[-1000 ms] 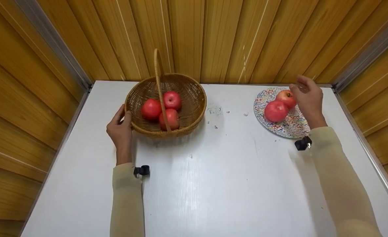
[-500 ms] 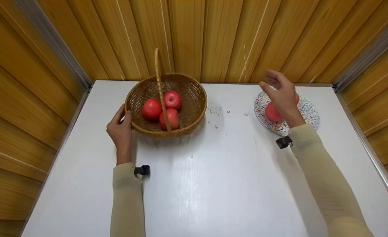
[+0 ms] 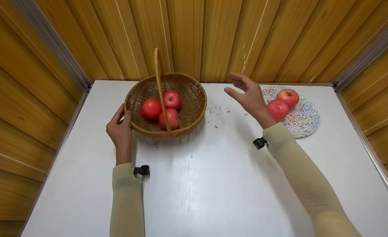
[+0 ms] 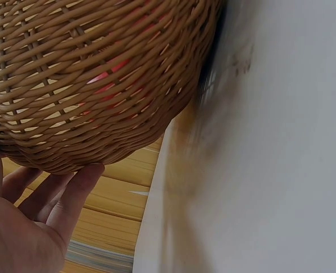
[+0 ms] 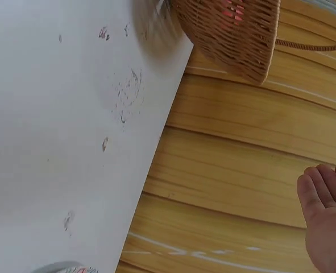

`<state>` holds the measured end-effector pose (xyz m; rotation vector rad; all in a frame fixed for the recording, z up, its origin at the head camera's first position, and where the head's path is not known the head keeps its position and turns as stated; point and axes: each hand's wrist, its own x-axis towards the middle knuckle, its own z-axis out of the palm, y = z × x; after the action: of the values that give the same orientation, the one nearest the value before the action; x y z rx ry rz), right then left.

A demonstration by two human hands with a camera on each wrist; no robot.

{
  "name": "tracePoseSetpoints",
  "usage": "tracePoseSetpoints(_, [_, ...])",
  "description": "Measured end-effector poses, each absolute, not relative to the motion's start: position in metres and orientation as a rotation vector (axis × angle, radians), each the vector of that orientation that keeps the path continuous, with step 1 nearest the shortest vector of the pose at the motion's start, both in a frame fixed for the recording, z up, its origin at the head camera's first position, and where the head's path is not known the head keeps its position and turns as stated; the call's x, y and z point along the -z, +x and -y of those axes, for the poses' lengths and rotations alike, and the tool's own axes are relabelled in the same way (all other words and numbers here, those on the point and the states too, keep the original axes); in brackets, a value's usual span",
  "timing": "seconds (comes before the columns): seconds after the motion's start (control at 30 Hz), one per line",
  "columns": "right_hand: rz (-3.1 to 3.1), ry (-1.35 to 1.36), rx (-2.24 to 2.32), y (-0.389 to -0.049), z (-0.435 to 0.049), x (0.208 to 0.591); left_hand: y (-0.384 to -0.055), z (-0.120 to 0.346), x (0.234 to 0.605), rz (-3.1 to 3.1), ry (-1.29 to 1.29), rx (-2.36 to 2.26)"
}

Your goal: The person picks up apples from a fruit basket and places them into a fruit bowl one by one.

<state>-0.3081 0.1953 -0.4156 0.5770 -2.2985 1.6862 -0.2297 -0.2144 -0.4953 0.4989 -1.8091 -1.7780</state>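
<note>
At the left of the head view, a wicker basket [image 3: 194, 123] with a tall arched handle [image 3: 157, 65] holds three red apples [image 3: 151, 109]. My left hand [image 3: 119, 131] grips the basket's left rim. In the left wrist view its fingertips [image 4: 91, 170] meet the outer weave. My right hand [image 3: 249, 98] is raised between basket and plate, fingers spread from the thumb and nothing in it; the right wrist view shows its bare palm [image 5: 327, 233]. Behind the right wrist, two red apples [image 3: 288, 98] lie touching on a round speckled plate [image 3: 304, 126].
All of it stands on a white table [image 3: 197, 187] with small dark marks [image 3: 215, 110] to the right of the basket. Yellow wood-look panels [image 3: 187, 39] rise along the back and both sides. Metal strips edge the corners.
My right hand has moved left from over the plate toward the basket, uncovering the plate's apples. My left hand and the basket stay as they were.
</note>
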Motion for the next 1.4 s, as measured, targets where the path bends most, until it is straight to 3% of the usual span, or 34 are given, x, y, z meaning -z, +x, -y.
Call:
tracePoseSetpoints(0.47, [2.486,0.999,-1.436,-0.299,-0.128,0.421,-0.231,0.215,0.498,1.795,0.477,1.786])
tracePoseSetpoints(1.4, [2.846,1.317,-0.896,-0.299,-0.057,0.436,-0.22,0.208,0.479,1.783,0.465,1.802])
